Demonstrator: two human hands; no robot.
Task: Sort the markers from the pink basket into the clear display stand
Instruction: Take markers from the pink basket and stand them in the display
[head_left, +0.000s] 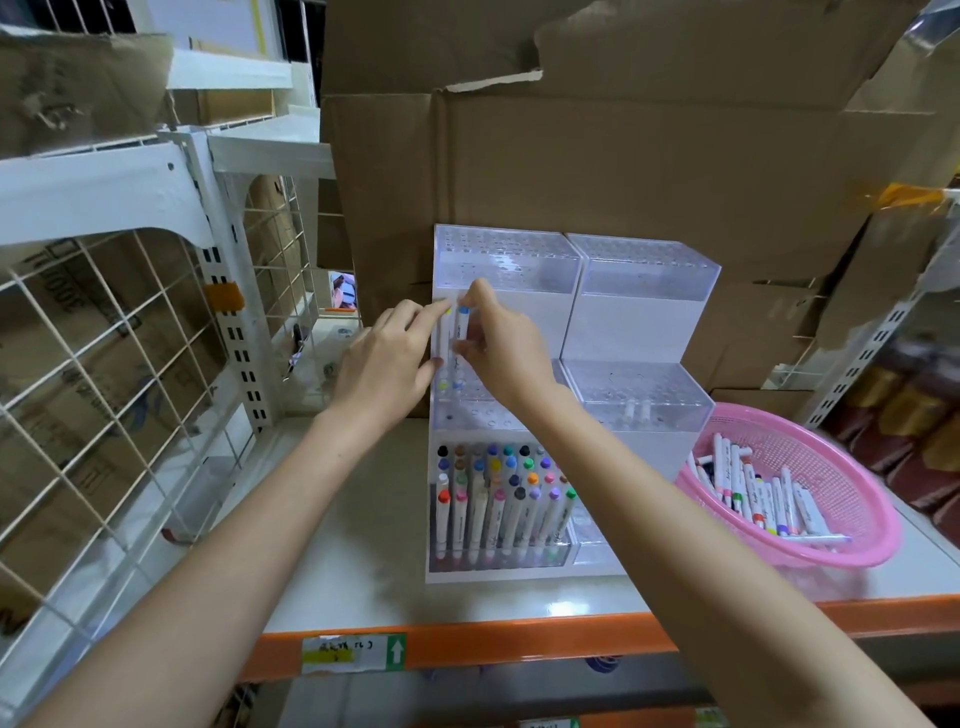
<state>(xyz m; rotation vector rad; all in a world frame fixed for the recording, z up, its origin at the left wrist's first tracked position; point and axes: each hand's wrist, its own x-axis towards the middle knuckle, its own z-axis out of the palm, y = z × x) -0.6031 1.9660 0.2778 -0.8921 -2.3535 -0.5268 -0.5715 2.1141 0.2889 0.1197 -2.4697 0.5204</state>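
Observation:
The clear display stand (644, 291) rises in three tiers on the shelf; its lowest left tier is packed with several capped markers (498, 499). At the left of the middle tier, my right hand (501, 348) pinches a white marker with a blue cap (461, 332), held upright over the holes. Beside it, my left hand (387, 358) pinches a marker with a yellow cap (444, 338), also upright. The pink basket (841, 551) at the right holds several loose markers (753, 493).
Cardboard boxes (597, 156) stand right behind the stand. A white wire-grid rack (130, 332) closes off the left. The shelf's orange front beam (519, 642) runs below my forearms. Two markers (636, 413) sit in the right middle tier.

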